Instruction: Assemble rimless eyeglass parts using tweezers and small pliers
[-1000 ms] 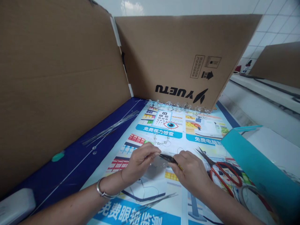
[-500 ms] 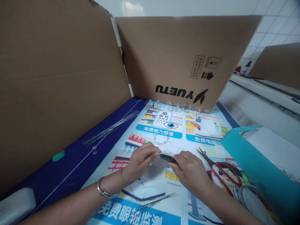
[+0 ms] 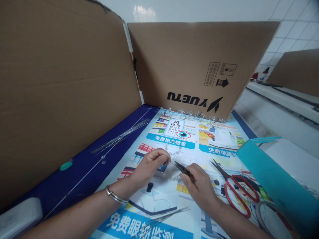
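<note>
Brown cardboard panels (image 3: 62, 93) propped upright along the left and far sides of the bench, with black YUETU lettering printed upside down on the far panel. Beyond them, a white tiled wall (image 3: 294, 33), and off to the right, a white ledge (image 3: 281, 91) under another piece of cardboard. Across the bench, a printed paper poster (image 3: 189, 141) with an eye chart and blue banners, laid beside and partly over a dark blue mat (image 3: 82, 169). At the right edge of the poster, a teal plastic folder (image 3: 274, 176), and just left of it, red-handled scissors (image 3: 235, 189). On the mat, a bundle of thin metal wires (image 3: 122, 136), with a small green disc (image 3: 66, 165) near it. Along the foot of the far panel, a row of clear beaded strands (image 3: 190, 114). Near the middle of the poster, one more clear beaded strand (image 3: 174, 152), running up to the left hand (image 3: 149, 166). Thumb and fingers of that hand pinched together on the strand, the exact hold partly hidden, and a metal bangle (image 3: 116, 196) around the wrist. Right hand (image 3: 199, 186) clenched around small dark pliers (image 3: 184, 171), tips pointed at the left fingertips, just beside them but apart.
</note>
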`<state>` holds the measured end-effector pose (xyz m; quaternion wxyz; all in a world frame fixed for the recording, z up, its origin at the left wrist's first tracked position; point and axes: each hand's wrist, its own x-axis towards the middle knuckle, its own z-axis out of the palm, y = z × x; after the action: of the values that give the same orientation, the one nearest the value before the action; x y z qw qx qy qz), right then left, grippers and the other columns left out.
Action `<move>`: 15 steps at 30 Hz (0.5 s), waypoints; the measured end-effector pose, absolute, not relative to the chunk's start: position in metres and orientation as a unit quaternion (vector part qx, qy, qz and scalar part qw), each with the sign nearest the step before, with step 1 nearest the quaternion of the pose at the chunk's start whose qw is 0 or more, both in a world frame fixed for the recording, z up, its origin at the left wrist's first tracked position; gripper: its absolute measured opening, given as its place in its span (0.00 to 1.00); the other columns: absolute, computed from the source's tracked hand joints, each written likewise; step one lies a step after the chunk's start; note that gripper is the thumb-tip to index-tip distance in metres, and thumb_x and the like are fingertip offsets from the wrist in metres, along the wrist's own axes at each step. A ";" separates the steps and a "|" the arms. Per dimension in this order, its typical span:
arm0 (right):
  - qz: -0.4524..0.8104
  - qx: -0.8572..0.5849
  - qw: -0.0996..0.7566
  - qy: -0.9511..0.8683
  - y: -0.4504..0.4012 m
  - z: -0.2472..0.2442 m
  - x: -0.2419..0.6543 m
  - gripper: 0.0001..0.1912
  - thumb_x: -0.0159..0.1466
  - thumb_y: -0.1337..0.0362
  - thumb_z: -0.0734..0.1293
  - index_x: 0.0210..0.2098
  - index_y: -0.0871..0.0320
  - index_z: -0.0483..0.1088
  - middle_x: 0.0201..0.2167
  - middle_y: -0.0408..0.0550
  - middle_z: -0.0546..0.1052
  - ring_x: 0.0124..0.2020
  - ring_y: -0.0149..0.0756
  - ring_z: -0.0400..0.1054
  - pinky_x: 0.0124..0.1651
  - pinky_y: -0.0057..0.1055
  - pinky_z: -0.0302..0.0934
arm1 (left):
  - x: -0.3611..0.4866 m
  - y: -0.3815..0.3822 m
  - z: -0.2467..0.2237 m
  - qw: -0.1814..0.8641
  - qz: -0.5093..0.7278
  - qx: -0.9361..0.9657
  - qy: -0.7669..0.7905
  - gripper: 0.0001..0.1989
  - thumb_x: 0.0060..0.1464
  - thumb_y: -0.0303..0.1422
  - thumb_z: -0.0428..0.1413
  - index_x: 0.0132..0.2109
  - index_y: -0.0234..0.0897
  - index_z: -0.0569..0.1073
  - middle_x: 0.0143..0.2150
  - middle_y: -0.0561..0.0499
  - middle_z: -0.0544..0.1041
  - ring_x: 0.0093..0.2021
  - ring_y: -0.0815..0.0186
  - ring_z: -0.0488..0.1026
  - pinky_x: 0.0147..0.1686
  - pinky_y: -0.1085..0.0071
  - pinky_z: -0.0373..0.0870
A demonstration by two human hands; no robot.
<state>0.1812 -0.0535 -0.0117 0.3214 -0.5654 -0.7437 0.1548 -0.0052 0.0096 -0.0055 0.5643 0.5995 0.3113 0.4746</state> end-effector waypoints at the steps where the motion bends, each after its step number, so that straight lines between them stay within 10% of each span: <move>1: 0.160 -0.561 0.328 -0.743 -0.054 -0.011 0.181 0.10 0.62 0.58 0.58 0.28 0.57 0.60 0.28 0.45 0.65 0.33 0.33 0.59 0.34 0.28 0.53 | -0.005 0.010 -0.005 0.571 0.476 0.595 0.306 0.07 0.54 0.32 0.50 0.31 0.34 0.69 0.28 0.52 0.67 0.30 0.72 0.64 0.32 0.75 0.60; 15: 0.149 -0.561 0.289 -0.761 -0.053 -0.011 0.182 0.10 0.62 0.58 0.58 0.30 0.57 0.63 0.30 0.46 0.66 0.34 0.35 0.59 0.35 0.29 0.53 | -0.010 0.010 0.000 0.492 0.443 0.676 0.323 0.07 0.53 0.32 0.52 0.31 0.34 0.71 0.30 0.50 0.70 0.33 0.69 0.66 0.36 0.72 0.62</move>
<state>0.1823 -0.0530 -0.0107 0.2893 -0.5610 -0.7611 0.1492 -0.0101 0.0098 0.0003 0.4917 0.6762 0.3232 0.4433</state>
